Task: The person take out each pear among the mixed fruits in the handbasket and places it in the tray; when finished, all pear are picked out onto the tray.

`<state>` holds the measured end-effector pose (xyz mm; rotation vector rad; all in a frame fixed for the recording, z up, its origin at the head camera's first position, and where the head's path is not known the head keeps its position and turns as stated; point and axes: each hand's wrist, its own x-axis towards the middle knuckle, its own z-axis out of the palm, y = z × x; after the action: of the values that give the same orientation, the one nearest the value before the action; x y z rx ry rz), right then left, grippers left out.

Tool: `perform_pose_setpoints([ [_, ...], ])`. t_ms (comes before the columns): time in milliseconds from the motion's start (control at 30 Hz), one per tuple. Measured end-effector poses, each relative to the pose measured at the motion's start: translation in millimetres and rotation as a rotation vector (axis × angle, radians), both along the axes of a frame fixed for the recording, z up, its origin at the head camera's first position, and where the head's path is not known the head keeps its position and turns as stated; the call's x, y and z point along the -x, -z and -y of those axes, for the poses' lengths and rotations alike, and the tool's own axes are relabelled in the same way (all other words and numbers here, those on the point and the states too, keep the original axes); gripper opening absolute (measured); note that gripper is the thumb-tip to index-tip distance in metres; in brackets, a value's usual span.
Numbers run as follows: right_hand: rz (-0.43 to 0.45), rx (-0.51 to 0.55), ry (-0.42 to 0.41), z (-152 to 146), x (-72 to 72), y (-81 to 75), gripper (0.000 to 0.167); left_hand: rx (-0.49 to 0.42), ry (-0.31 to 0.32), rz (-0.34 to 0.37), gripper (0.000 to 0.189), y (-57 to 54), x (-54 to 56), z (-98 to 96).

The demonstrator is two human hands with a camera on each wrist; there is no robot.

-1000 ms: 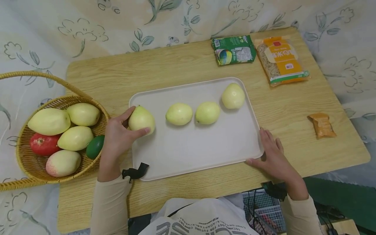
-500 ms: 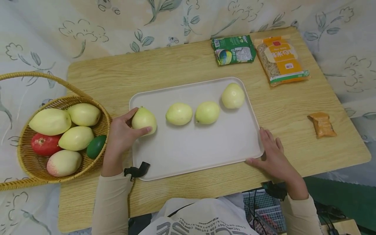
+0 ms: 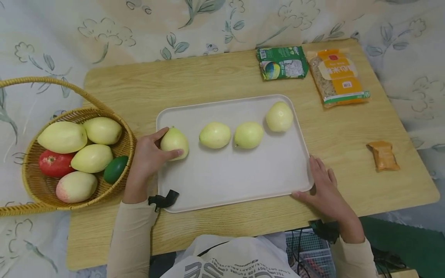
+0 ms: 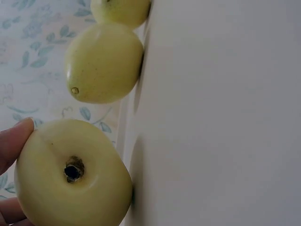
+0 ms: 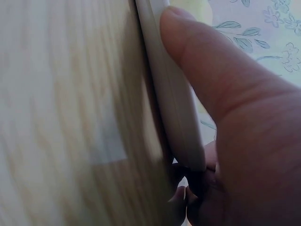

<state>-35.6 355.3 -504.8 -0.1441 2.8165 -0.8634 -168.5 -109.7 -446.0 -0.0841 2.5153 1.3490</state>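
My left hand (image 3: 149,154) holds a pale green pear (image 3: 175,143) at the left side of a white tray (image 3: 229,173). The thumb lies across the pear's near side, with fingers around its left side. The left wrist view shows the pear's dark blossom end, the pear (image 4: 73,172) being close to the tray surface. Two similar yellow-green fruits, one (image 3: 214,135) and another (image 3: 248,135), lie mid-tray, and a rounder one (image 3: 279,116) sits at the far right corner. My right hand (image 3: 326,191) rests at the tray's near right corner, thumb on the front rim, fingers fairly straight along the right edge.
A wicker basket (image 3: 130,144) with several fruits, among them a red one (image 3: 55,164) and a dark green one (image 3: 116,169), stands at the left. Toward the back right lie a green packet (image 3: 283,63) and an orange bag (image 3: 338,77). A small orange packet (image 3: 383,155) lies right.
My left hand has shifted slightly right with the pear. The right hand stays at the tray corner. The head view has tilted a little.
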Motion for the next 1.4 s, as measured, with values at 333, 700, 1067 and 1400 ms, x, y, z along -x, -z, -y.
perform_pose_setpoints([
  [333,-0.005,0.004,-0.006,4.0,1.5,2.4,0.115,0.069,-0.007,0.010,0.085,-7.8,-0.8,1.0],
  [700,0.006,-0.005,-0.006,6.5,3.6,3.4,0.115,0.127,0.006,-0.001,0.094,-14.0,-3.1,3.8],
  [1067,0.003,0.018,-0.001,3.2,-1.0,3.9,0.116,0.116,-0.256,-0.231,0.074,-51.0,-25.3,33.9],
  [1400,-0.010,0.002,0.002,2.3,-1.2,0.7,0.117,0.259,-0.810,-0.290,0.067,-85.7,-36.1,101.6],
])
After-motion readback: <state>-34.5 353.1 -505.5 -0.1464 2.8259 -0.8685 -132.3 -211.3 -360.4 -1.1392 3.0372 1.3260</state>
